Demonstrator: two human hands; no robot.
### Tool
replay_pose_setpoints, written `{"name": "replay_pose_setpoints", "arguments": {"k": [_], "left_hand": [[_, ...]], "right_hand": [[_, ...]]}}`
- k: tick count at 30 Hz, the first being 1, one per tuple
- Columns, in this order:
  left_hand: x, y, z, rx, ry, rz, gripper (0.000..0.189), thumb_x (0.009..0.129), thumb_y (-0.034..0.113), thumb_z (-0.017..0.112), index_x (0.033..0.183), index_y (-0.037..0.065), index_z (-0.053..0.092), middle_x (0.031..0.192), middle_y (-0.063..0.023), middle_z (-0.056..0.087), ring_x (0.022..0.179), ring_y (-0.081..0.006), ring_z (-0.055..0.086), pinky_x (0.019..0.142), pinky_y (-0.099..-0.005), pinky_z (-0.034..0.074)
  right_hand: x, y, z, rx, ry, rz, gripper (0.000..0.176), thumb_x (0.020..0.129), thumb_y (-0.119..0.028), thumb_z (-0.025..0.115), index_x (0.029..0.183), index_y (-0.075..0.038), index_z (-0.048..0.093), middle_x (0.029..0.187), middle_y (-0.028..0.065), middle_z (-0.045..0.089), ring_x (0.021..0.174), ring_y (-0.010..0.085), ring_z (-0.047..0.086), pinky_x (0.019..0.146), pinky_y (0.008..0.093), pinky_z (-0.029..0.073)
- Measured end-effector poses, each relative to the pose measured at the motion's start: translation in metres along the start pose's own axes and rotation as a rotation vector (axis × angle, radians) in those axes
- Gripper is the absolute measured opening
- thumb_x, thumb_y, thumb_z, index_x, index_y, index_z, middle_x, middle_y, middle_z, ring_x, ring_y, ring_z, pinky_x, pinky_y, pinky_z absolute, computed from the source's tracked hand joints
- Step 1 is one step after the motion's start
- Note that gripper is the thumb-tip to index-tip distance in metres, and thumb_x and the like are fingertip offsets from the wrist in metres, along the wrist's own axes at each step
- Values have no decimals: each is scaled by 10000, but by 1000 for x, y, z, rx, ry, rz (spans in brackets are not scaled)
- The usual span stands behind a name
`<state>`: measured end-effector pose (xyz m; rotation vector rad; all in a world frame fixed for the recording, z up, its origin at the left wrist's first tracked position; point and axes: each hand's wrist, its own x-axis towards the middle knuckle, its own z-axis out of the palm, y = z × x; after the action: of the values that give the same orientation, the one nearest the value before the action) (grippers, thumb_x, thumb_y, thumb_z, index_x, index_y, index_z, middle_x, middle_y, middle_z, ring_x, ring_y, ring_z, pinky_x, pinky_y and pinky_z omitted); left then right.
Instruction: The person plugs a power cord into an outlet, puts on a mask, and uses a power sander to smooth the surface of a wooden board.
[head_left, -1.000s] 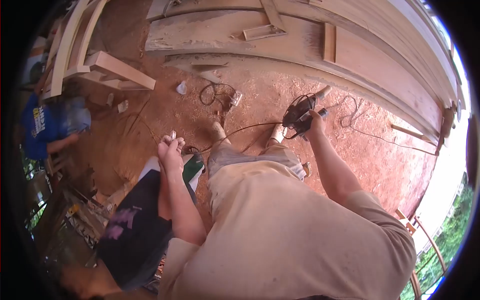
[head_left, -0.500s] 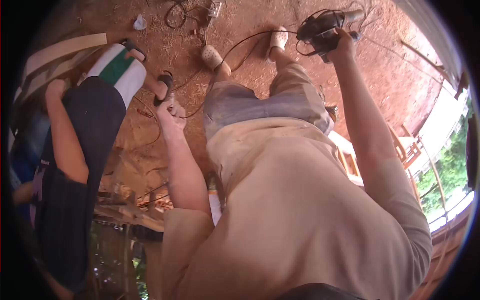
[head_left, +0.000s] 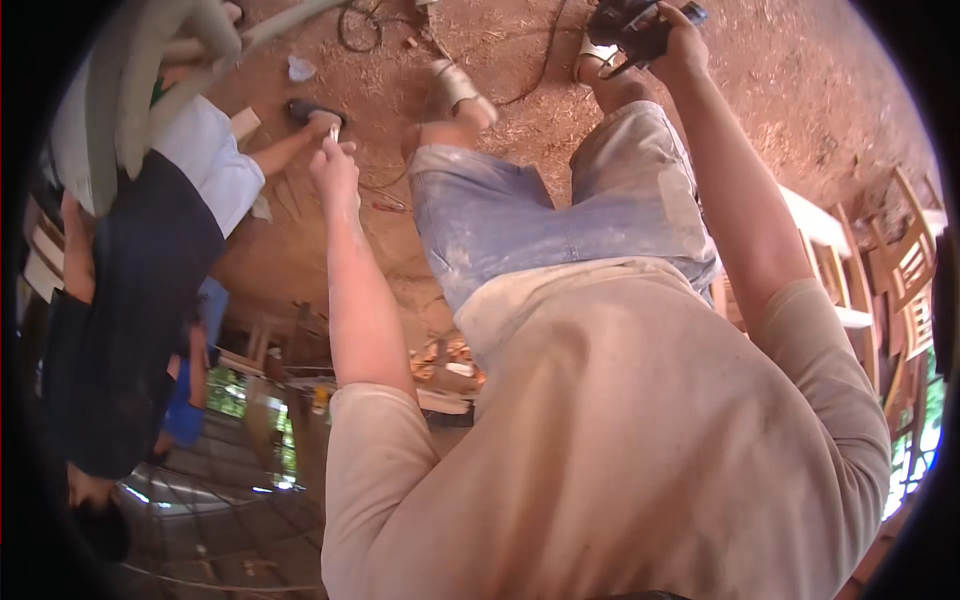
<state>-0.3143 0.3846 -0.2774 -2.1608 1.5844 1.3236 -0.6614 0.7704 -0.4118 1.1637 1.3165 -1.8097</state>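
Both arms are held stretched forward and down; the left hand point(head_left: 335, 165) is raised, fingertips pinched together; the right hand point(head_left: 682, 48) is clenched in a firm grip.

- Black all over: bulky hand-held plastic power tool point(head_left: 640, 25).
- Pale whitish: small slim piece point(head_left: 333, 131) at the fingertips.
- Plain dusty beige, no print: short-sleeved cotton shirt point(head_left: 620, 430).
- Faded blue, mottled with whitish dust patches: denim shorts point(head_left: 520, 215).
- Off-white: rubber sandals point(head_left: 462, 90).
- Reddish-brown, flecked with pale shavings: dirt floor point(head_left: 800, 90).
- Dark navy, nearly black, next to white: co-worker's clothing point(head_left: 140, 280).
- Light unpainted tan: wooden chairs point(head_left: 905, 265).
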Motion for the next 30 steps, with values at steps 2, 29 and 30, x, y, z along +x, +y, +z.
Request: {"name": "replay_pose_setpoints", "arguments": {"k": [2,29,30], "left_hand": [[27,35,32,392,7,253,443,1057,333,509,798,7,658,699,-85,653,663,-195,610,634,-386,490],[416,111,344,1568,-504,807,483,1052,317,385,1153,-59,672,1261,-306,635,1243,-450,571,1062,-502,420],[416,112,345,1592,-532,788,483,1055,319,382,1160,-54,671,1267,-309,630,1256,-448,562,1065,-503,420]], "right_hand": [[-28,-17,20,-22,228,-55,285,891,-181,756,1086,-23,621,888,100,684,784,279,702,689,445,619],[6,73,64,53,210,-166,347,854,-45,607,1201,-38,616,1013,69,682,857,175,635,733,320,493],[9,72,64,30,238,-149,356,843,-32,616,1199,-38,619,998,62,675,848,167,626,728,315,489]]}}
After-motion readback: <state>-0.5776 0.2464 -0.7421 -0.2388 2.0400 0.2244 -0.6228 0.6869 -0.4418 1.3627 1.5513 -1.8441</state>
